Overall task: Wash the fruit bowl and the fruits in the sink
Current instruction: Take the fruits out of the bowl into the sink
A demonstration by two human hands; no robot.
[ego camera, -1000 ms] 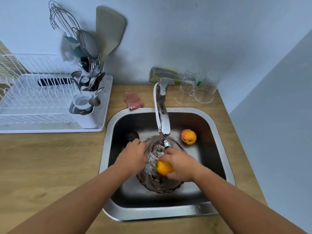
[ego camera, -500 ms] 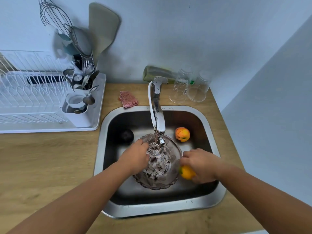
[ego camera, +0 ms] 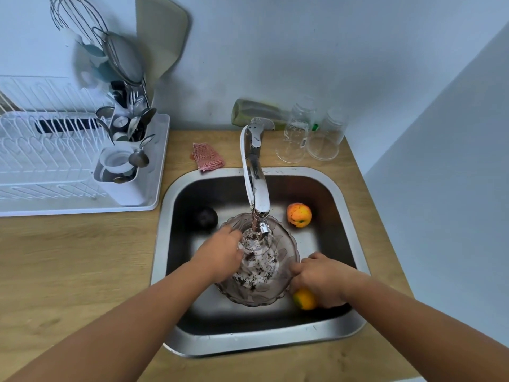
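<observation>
Down in the steel sink (ego camera: 275, 343), centre frame, three fruits: a dark fruit (ego camera: 205, 217) upper left, a red-orange fruit (ego camera: 299, 215) upper right, a yellow fruit (ego camera: 303, 299) lower right. One glass bowl (ego camera: 256, 293) sits under the faucet (ego camera: 257, 186), holding water and dark specks. Left hand (ego camera: 220, 257) grips its left rim; right hand (ego camera: 322, 279) curls over the yellow fruit. Two upturned glasses (ego camera: 296, 139) stand behind the sink.

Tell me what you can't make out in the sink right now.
Head view only:
- Right hand fingers: hidden under its back, so grip on the yellow fruit is unclear.
- Dark fruit: shadowed, kind unreadable.
- Fruit bowl base: covered by splashing water.
</observation>
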